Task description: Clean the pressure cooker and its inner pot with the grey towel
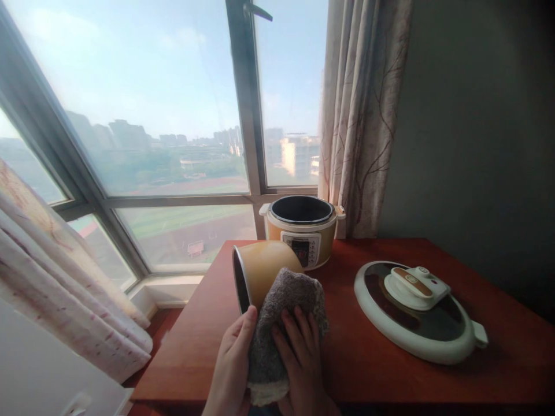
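A golden inner pot is tipped on its side above the near part of the table, its dark mouth facing left. My left hand grips it near the rim, thumb along the edge; the other fingers are mostly hidden. A grey fluffy cloth with a pale border drapes over the pot's near side. Spread over that cloth, my right hand presses it against the pot. Just behind stands an electric pressure cooker, uncovered, with a dark interior and a front control panel.
A white-rimmed round lid with a glass top and a knob lies to the right on the reddish-brown table. Windows rise behind and to the left. Curtains hang at the left and behind the cooker.
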Demonstrator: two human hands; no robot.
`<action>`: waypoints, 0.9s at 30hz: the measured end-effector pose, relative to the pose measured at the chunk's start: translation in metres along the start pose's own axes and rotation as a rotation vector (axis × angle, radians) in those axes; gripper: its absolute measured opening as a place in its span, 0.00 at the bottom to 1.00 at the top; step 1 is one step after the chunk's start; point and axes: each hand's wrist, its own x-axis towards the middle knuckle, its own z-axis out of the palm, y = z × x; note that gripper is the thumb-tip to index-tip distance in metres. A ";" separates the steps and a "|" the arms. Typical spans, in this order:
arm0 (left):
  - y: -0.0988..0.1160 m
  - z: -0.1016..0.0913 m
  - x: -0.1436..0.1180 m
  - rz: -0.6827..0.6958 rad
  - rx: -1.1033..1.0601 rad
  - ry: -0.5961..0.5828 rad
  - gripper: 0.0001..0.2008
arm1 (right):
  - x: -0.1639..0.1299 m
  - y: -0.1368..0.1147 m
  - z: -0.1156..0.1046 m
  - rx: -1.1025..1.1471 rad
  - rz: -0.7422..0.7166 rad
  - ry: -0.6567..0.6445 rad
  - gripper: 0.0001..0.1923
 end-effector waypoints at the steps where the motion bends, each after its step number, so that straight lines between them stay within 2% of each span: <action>1: -0.002 -0.001 0.000 0.016 0.018 0.004 0.27 | 0.006 0.002 -0.002 0.008 0.000 0.007 0.36; 6: -0.009 -0.006 0.006 0.117 0.047 -0.022 0.28 | 0.049 0.011 -0.019 0.101 0.037 -0.021 0.36; 11: -0.015 -0.013 0.006 0.174 0.113 -0.052 0.26 | 0.113 0.020 -0.036 0.192 0.054 -0.195 0.36; 15: -0.028 -0.020 -0.001 0.197 0.211 -0.087 0.28 | 0.174 0.027 -0.037 0.223 0.160 -0.349 0.25; 18: -0.036 -0.025 -0.001 0.264 0.275 -0.072 0.29 | 0.208 0.032 -0.031 0.191 0.194 -0.474 0.17; 20: -0.040 -0.028 0.000 0.284 0.305 -0.074 0.29 | 0.220 0.034 -0.028 0.158 0.208 -0.528 0.15; 23: -0.050 -0.033 0.002 0.319 0.356 -0.058 0.27 | 0.223 0.036 -0.025 0.142 0.201 -0.530 0.14; 27: -0.073 -0.047 0.005 0.503 0.476 0.040 0.26 | 0.216 0.039 -0.023 0.176 0.204 -0.475 0.15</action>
